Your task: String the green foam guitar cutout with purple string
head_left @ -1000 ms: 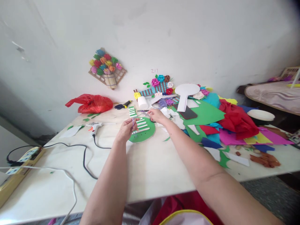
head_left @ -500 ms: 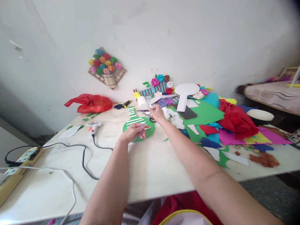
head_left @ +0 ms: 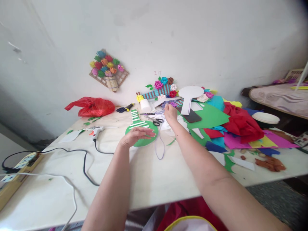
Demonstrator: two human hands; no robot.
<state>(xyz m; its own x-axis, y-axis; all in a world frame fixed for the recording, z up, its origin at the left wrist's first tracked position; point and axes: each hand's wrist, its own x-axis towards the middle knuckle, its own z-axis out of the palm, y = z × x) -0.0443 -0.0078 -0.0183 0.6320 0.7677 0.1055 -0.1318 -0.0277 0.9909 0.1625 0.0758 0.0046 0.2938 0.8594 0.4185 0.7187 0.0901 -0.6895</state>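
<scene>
My left hand [head_left: 136,134] lies flat, fingers stretched, on a round green paper piece [head_left: 141,130] with white strips glued across it. My right hand [head_left: 170,112] reaches further back, fingers pinched on the end of a thin pale purple strip [head_left: 160,146] that hangs down in a loop onto the table. A pair of scissors [head_left: 157,122] lies just left of that hand. Purple paper flowers [head_left: 172,104] sit right behind it.
A glue gun [head_left: 96,130] with a black cord lies left, a power strip [head_left: 18,165] at the far left edge. A red plastic bag [head_left: 92,106], a white roll [head_left: 145,105], a black phone [head_left: 191,116] and a heap of coloured paper [head_left: 231,125] fill the back and right.
My left hand let go of the purple strip and flattened onto the green piece. My right hand moved back and right, drawing the strip out into a long loop.
</scene>
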